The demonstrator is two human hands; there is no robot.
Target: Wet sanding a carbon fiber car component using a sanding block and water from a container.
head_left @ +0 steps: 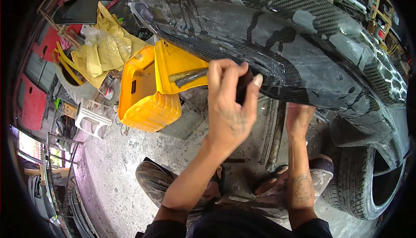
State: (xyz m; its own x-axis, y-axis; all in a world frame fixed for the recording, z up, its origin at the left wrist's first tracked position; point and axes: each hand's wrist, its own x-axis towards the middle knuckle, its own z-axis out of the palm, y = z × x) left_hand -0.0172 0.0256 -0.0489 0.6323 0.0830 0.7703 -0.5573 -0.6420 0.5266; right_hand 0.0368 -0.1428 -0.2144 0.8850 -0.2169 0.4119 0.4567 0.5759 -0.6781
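A large carbon-weave car body panel [303, 60], apparently a bumper, stretches across the upper right, its dark surface wet-looking and patched with grey. My left hand [229, 103] is closed at its lower edge, thumb and fingers pinching a dark block [244, 84] that touches the panel. What the block is made of cannot be seen. Under the same edge my right hand [299, 119] reaches up against the panel. Its fingers are hidden behind the panel, so their grip does not show.
Left of the panel stands a cut-open yellow plastic container [149, 108], with dark rods [188, 77] on its yellow flap. A white plastic stool [93, 119] is farther left, below crumpled yellow sheeting [102, 51]. A tyre [357, 181] lies at right; a pole [276, 138] rests near my feet.
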